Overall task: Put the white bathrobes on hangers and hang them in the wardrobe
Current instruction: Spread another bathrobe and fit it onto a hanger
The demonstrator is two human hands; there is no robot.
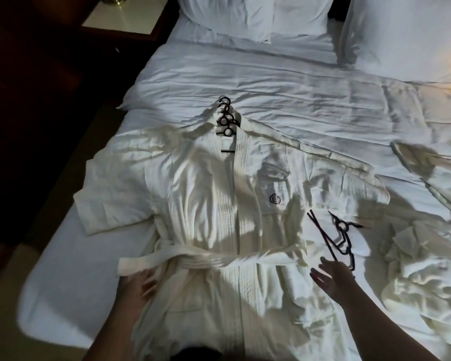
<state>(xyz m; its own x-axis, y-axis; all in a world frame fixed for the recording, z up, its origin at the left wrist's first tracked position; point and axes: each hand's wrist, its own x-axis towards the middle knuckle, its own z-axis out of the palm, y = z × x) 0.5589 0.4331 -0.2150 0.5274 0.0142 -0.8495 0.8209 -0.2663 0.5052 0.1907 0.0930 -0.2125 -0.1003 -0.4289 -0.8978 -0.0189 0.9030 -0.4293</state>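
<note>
Two hands: left hand [146, 282], right hand [331, 277]. One flat bathrobe [206, 204], one crumpled bathrobe [422, 277]. Three pillows [227, 19]. Roughly four stacked hanger hooks [224, 118]. One bedside table [125, 22].

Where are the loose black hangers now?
In the head view, right of centre: the loose black hangers lie beside the belted bathrobe, just beyond the right hand.

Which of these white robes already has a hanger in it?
The bathrobe spread flat mid-bed, belt tied: black hanger hooks poke from its collar. The robe on the right lies crumpled in a heap, no hanger showing.
</note>
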